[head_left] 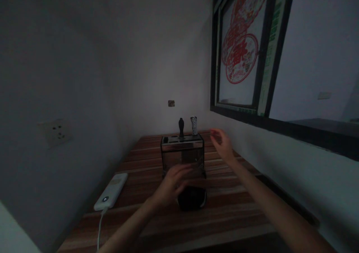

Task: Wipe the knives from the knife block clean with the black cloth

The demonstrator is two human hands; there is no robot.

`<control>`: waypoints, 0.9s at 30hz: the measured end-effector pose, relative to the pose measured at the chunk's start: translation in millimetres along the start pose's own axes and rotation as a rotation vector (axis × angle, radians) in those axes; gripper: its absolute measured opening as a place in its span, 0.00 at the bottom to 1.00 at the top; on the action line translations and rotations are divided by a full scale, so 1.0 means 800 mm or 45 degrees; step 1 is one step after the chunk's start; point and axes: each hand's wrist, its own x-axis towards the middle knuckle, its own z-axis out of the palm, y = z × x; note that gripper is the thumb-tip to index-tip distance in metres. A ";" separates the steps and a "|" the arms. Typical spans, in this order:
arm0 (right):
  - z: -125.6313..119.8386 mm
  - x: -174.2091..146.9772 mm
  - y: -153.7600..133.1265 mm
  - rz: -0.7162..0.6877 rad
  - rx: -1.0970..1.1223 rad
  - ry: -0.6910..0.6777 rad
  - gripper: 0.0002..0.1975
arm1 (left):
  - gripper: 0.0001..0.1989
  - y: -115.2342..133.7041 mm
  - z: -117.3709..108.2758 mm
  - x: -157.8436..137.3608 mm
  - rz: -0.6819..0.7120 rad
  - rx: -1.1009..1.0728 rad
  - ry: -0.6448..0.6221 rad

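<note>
My left hand (174, 180) is stretched out over the table, thumb and fingers apart, with nothing seen in it. Just beneath and beside its fingers lies a small rounded black object (192, 198), too dark to name. Behind it stands a box-like holder (182, 145) with dark see-through sides and a slotted, shiny top. A black handle (181, 127) and a silver patterned handle-shaped piece (194, 125) rise upright from that top. My right hand (222, 144) is raised to the right of the holder, fingers curved and a gap between thumb and forefinger; no held thing shows.
On the striped wooden table (134, 204), a white power bank (111, 191) lies at the left with a white cable (100, 227). A wall socket (57, 132) is on the left. A dark-framed window (238, 110) with red decorations runs along the right wall.
</note>
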 end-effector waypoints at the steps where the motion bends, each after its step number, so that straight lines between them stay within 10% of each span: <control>1: 0.002 -0.004 0.008 0.065 0.054 -0.021 0.14 | 0.19 -0.007 -0.013 0.006 -0.024 -0.007 0.161; 7: 0.017 -0.035 0.061 0.388 0.334 -0.121 0.21 | 0.24 -0.086 -0.065 0.023 -0.256 -0.215 0.811; 14: 0.042 -0.053 0.102 0.638 0.688 -0.358 0.28 | 0.39 -0.161 -0.050 0.028 -0.499 -0.721 0.401; 27: 0.046 -0.039 0.094 0.817 1.097 -0.824 0.34 | 0.39 -0.168 -0.052 0.021 -0.554 -0.830 0.138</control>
